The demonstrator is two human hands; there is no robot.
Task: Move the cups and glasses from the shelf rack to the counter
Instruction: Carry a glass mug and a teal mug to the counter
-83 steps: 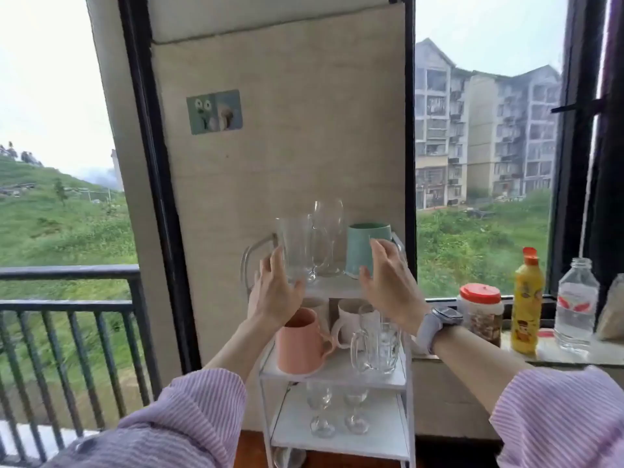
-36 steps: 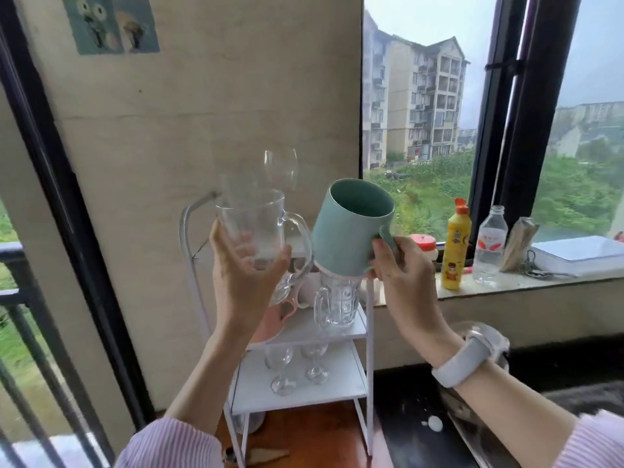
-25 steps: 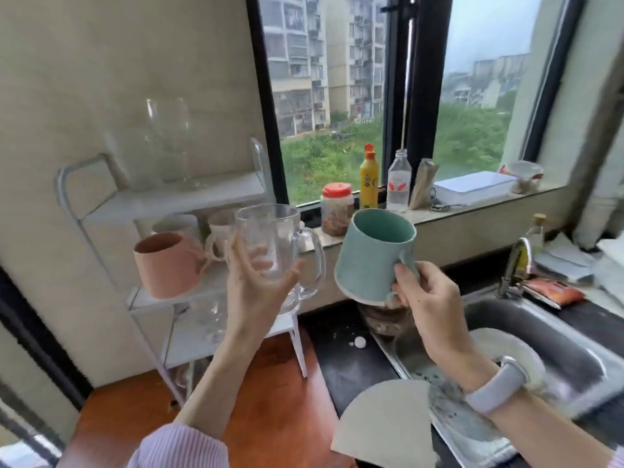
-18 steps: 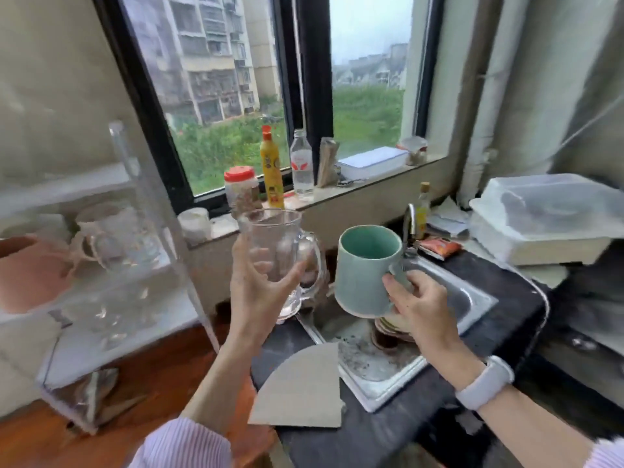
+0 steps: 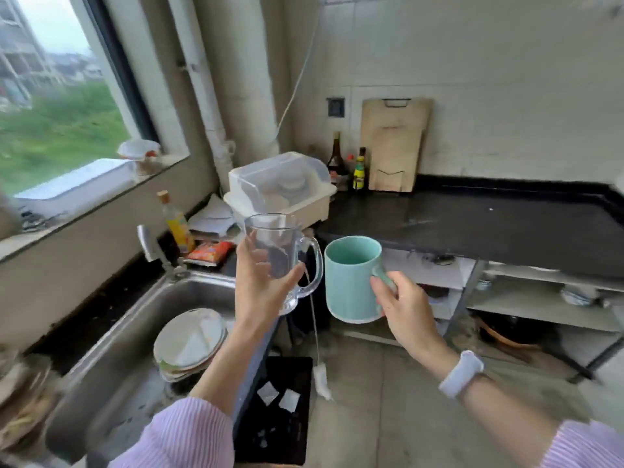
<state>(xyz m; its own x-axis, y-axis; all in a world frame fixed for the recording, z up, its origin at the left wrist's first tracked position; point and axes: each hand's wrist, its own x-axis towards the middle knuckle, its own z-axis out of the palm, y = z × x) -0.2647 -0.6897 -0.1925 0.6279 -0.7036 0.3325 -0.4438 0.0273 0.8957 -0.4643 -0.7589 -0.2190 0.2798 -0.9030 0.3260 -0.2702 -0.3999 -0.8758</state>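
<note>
Swinging away from the window and the shelf rack, now out of view, toward the dark counter (image 5: 472,228) that runs along the tiled wall. Carrying two pieces at once: left hand (image 5: 260,292) wrapped round the body of the clear glass mug (image 5: 277,251), thumb on the near side, its handle pointing right; right hand (image 5: 401,309) curled round the handle of the teal mug (image 5: 351,278), watch band on that wrist. Both held upright, mouths up, close beside each other but apart, hanging in the air over the floor gap between the sink (image 5: 135,319) and the counter.

Compared with half a second back: same grips, same two mugs, yet the backdrop swapped from windowsill bottles and sink to the open stretch of counter, with a cutting board (image 5: 393,143) leaning on the wall behind and a lidded dish box (image 5: 280,187) at the corner. Meaning, by judgement: pickup finished, carry nearly over, set-down next. Broad bare counter just ahead, so plenty of room for both; more cups presumably left on the rack for further trips.
</note>
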